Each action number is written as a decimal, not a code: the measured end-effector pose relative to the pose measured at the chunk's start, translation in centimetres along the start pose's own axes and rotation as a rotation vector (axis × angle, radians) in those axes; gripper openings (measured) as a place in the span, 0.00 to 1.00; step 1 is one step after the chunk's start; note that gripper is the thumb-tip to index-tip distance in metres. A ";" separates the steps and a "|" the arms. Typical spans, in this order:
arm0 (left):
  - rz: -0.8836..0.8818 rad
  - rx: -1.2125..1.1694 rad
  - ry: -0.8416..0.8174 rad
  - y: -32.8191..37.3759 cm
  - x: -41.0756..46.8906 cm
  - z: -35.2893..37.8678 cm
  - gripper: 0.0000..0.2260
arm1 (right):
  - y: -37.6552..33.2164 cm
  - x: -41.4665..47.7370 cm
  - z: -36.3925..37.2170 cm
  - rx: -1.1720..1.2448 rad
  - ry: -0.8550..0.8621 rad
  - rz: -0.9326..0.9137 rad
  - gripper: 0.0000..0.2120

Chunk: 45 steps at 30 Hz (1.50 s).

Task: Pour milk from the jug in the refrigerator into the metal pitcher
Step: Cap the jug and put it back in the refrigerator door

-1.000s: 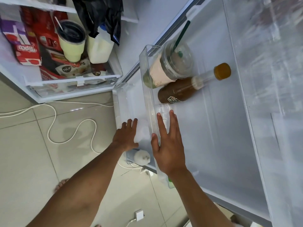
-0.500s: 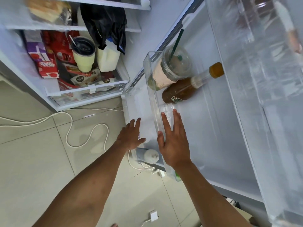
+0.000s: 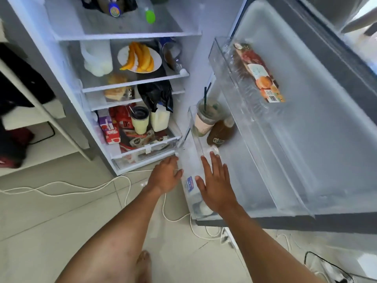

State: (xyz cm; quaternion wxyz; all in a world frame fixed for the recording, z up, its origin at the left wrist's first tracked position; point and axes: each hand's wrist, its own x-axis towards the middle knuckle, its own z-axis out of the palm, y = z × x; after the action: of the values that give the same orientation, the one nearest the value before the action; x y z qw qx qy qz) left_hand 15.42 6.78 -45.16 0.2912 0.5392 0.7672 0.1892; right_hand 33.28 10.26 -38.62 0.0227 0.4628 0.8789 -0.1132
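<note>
At the lower door shelf [image 3: 195, 127], both hands flank a milk jug [image 3: 192, 188] lying inside: left hand [image 3: 166, 175] spread loose against its outer wall, right hand [image 3: 216, 187] flat, fingers extended, grasping nothing. Nearby stand a lidded cup [image 3: 206, 117] and brown bottle [image 3: 219, 132].

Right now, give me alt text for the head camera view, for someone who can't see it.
Two bare hands, left hand and right hand, reach around a translucent white plastic milk jug in the open refrigerator door's clear lower bin. Further along that bin are a lidded plastic iced-drink cup and a brown glass bottle.
</note>
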 end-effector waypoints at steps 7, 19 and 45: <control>0.055 0.071 0.145 4.3 -4.9 -6.7 0.17 | -3.4 -3.0 -6.2 0.151 0.048 -0.067 0.26; 0.263 0.261 0.324 16.2 -13.9 -13.9 0.17 | -2.1 -12.1 -20.1 0.234 0.426 -0.281 0.24; 0.310 0.448 0.167 24.9 -21.1 -9.8 0.24 | 5.8 -20.4 -26.9 0.425 0.603 -0.095 0.23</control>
State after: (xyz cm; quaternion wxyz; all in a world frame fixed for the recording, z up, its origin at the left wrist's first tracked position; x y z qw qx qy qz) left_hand 32.15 -4.10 -17.52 0.0682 0.6838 0.7195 0.1008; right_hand 51.39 2.89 -10.47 -0.3390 0.4285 0.8235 -0.1529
